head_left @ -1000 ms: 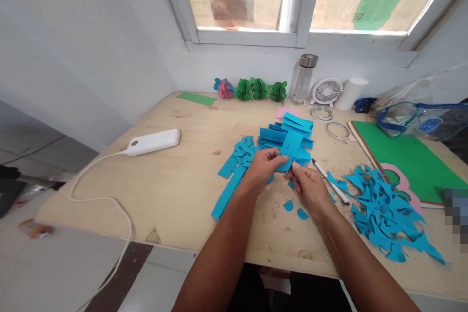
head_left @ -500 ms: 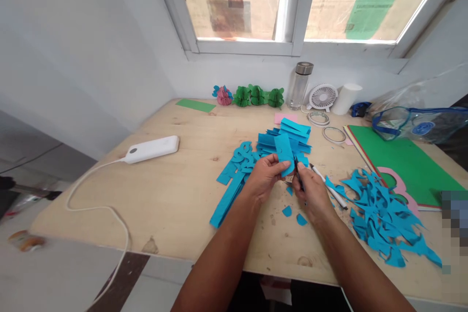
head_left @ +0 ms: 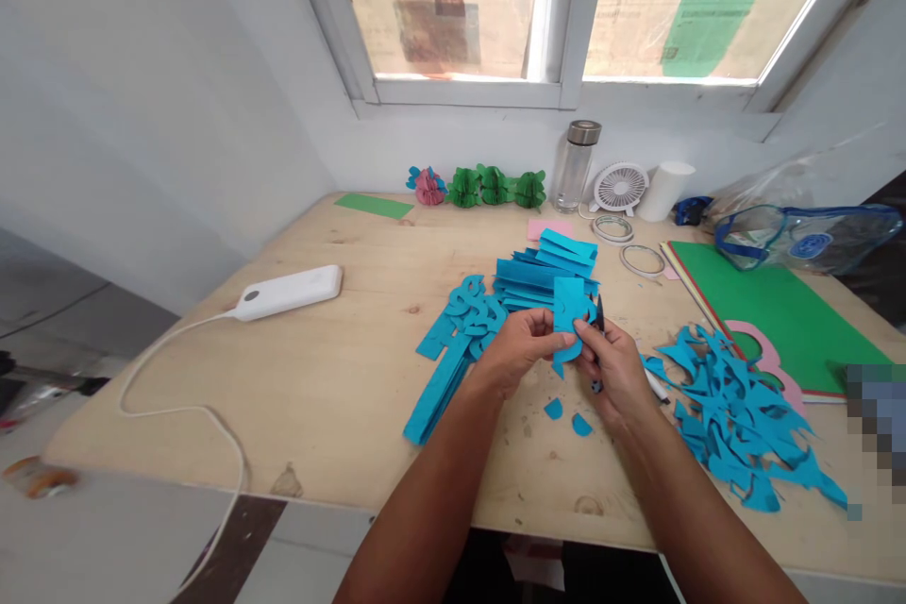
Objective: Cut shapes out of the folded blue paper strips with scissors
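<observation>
My left hand (head_left: 525, 344) pinches the lower left side of a partly cut blue paper piece (head_left: 567, 299), which has curved cut edges. My right hand (head_left: 612, 368) has its thumb on the paper's right side and also keeps hold of dark scissors (head_left: 600, 313), blades pointing up. Just beyond the hands lies a stack of folded blue paper strips (head_left: 524, 274). Left of my left hand are cut curved blue pieces (head_left: 471, 302) and long blue strips (head_left: 435, 404). Two small blue scraps (head_left: 581, 425) lie below the hands. A white pen (head_left: 655, 385) is partly hidden behind my right hand.
A heap of blue offcuts (head_left: 736, 415) lies to the right, by green paper sheets (head_left: 793, 311). Tape rolls (head_left: 642, 260), a glass bottle (head_left: 575, 172) and a small fan (head_left: 620, 187) stand farther back. A white power bank (head_left: 290, 291) with a cable lies left.
The scissors have come away from the paper and now point up beside it. My right thumb has moved onto the paper, which is turned more upright.
</observation>
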A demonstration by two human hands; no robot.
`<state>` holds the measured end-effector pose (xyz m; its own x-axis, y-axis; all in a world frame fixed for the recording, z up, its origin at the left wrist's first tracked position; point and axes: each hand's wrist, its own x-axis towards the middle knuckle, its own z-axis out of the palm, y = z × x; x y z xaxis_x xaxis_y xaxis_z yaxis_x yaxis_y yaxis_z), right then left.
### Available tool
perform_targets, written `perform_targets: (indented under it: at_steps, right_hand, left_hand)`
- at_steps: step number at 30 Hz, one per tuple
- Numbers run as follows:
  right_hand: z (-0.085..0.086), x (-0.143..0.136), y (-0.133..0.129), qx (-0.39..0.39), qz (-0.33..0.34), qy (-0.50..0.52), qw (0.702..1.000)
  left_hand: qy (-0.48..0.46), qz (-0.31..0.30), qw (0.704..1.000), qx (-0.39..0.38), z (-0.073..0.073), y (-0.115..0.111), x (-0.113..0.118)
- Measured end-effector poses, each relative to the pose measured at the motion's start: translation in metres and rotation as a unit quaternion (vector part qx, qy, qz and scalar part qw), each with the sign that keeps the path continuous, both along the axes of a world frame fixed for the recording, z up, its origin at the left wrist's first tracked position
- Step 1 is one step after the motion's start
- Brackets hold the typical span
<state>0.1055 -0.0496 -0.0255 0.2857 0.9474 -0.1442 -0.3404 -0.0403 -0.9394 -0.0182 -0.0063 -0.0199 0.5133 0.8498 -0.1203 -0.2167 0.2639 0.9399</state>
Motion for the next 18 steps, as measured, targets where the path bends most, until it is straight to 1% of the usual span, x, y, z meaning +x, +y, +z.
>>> perform_targets:
  at_steps: [4, 7, 9, 11, 14, 18]
  right_hand:
    - [-0.0002, 0.0032, -0.0008, -0.011, 0.034, 0.022, 0.999]
    - [0.0002, 0.0039, -0.0013, -0.016, 0.058, 0.043, 0.997]
    - [0.0001, 0.0039, -0.0009, -0.004, 0.061, 0.063, 0.996]
    - [-0.0010, 0.0039, 0.0001, 0.011, 0.060, 0.080, 0.995]
    - [-0.0048, 0.0042, 0.0017, 0.012, 0.061, 0.080, 0.995]
    - [-0.0086, 0.0041, 0.0015, 0.006, 0.047, 0.059, 0.997]
  left_hand:
    - [-0.009, 0.047, 0.999, -0.013, 0.0016, 0.0021, -0.0017]
    - [-0.024, 0.036, 0.998, -0.040, 0.0015, 0.0034, -0.0035]
    - [-0.041, 0.028, 0.997, -0.060, 0.0010, 0.0036, -0.0036]
    - [-0.060, 0.035, 0.995, -0.076, 0.0003, 0.0036, -0.0026]
    - [-0.093, 0.068, 0.988, -0.099, -0.0009, 0.0042, -0.0003]
    - [-0.133, 0.136, 0.975, -0.114, -0.0014, 0.0065, 0.0001]
